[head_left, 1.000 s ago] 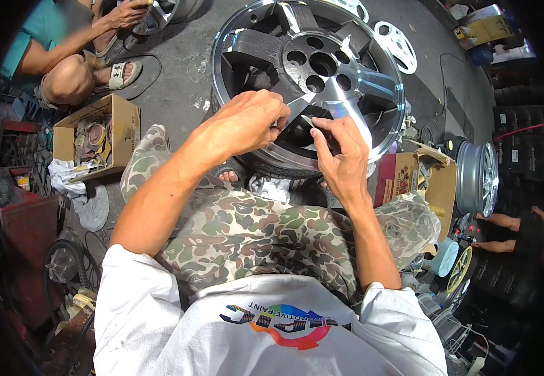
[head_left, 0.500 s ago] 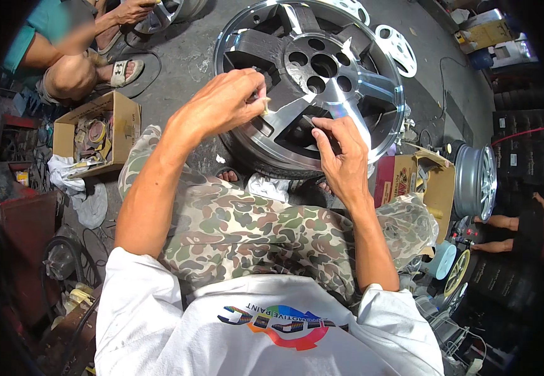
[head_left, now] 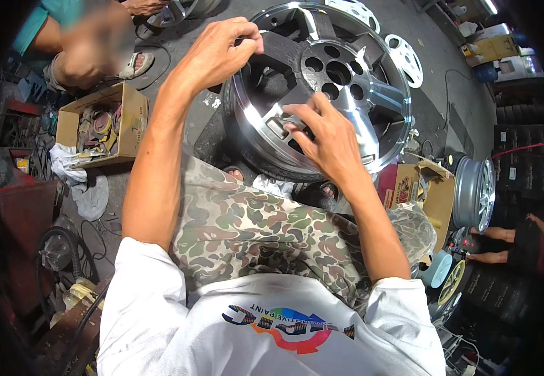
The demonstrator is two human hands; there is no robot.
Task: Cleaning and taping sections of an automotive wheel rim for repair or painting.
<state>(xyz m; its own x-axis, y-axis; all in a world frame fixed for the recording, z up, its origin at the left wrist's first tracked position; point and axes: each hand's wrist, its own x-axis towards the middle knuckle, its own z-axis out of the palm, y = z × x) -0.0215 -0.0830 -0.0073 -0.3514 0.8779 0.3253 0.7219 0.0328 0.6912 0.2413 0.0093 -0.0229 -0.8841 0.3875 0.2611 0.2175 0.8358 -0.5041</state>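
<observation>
A large alloy wheel point(head_left: 375, 128) lies face up on a black tyre point(head_left: 237, 135) in front of my knees. Some of its spokes are bright bare metal, while others look dark grey. Over the wheel's left rim my left hand point(head_left: 225, 53) is raised, its fingers curled together; whatever they may hold is hidden. My right hand point(head_left: 331, 138) hovers over the near spoke, thumb and forefinger spread apart and slightly blurred. Nothing shows clearly between those fingers.
A cardboard box of scraps point(head_left: 131, 125) stands at left, near a seated person point(head_left: 84, 69) with another wheel. At right are a second open box point(head_left: 438, 188) and an upright silver wheel point(head_left: 469, 188). White spoked discs point(head_left: 403, 59) lie beyond the wheel.
My left hand has risen away from the spoke, up and left. The right hand has moved slightly up and left, and its pinched fingers have spread.
</observation>
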